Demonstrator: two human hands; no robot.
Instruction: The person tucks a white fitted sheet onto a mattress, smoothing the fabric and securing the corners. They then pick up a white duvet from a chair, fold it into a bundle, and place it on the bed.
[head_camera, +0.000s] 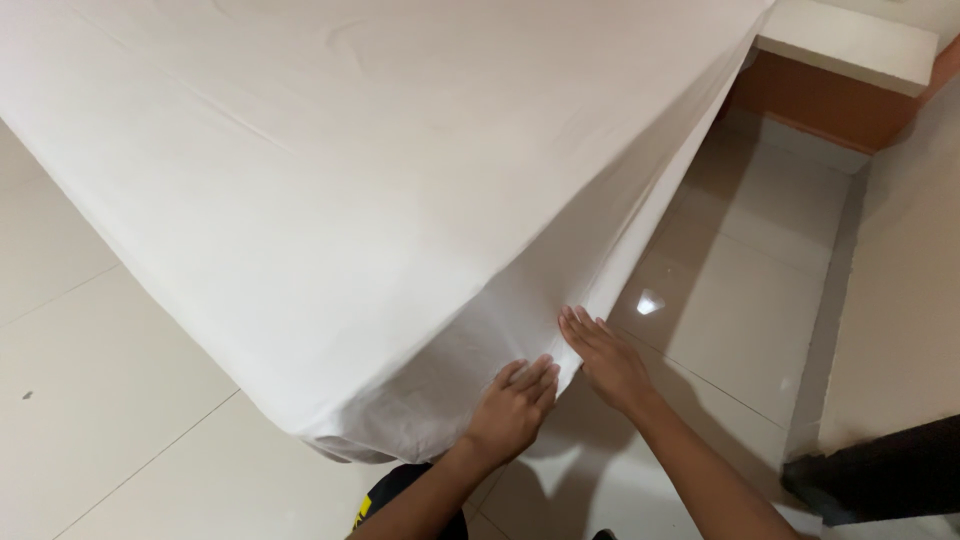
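A white bed sheet (380, 180) covers a mattress whose corner points toward me. My left hand (512, 408) presses against the hanging sheet at the lower corner, fingers curled into the fabric. My right hand (606, 362) lies flat with fingers together against the sheet's lower edge just right of the corner, where the cloth hangs down the bed's side. What is under the sheet's hem is hidden.
Glossy pale floor tiles (740, 300) run along the bed's right side in a narrow aisle beside a light wall (900, 300). A white-topped brown ledge (850, 60) stands at the back right. A dark object (880, 480) lies at the lower right. More floor (100, 400) lies on the left.
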